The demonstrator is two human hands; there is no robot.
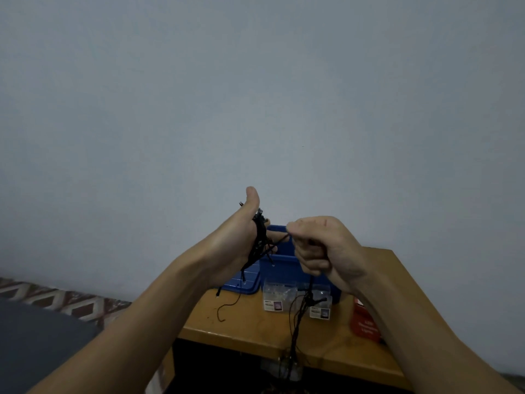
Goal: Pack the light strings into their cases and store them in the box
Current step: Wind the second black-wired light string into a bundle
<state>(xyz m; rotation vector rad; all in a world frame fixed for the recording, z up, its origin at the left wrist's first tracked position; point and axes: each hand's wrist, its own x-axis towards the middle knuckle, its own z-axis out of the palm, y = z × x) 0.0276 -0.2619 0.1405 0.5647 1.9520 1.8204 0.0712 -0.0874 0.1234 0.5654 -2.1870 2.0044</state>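
The black light string (260,245) is wound in a loose bundle around the person's left hand (235,248), which is raised with the thumb pointing straight up. Its fingers are mostly hidden behind the palm and the wire, so I cannot tell whether they curl. From the bundle a short run of the string crosses to the right hand (321,248), just beside it. This hand is fisted, thumb and forefinger pinching the wire. Below the fist the rest hangs down past the front edge of the wooden table (255,328).

Behind the hands a blue box (281,268) stands on the table. In front of it lie two clear plastic cases (273,299) with labels, and further right a red package (365,322). Behind is a plain pale wall (255,81), and a patterned fabric (71,302) at the lower left.
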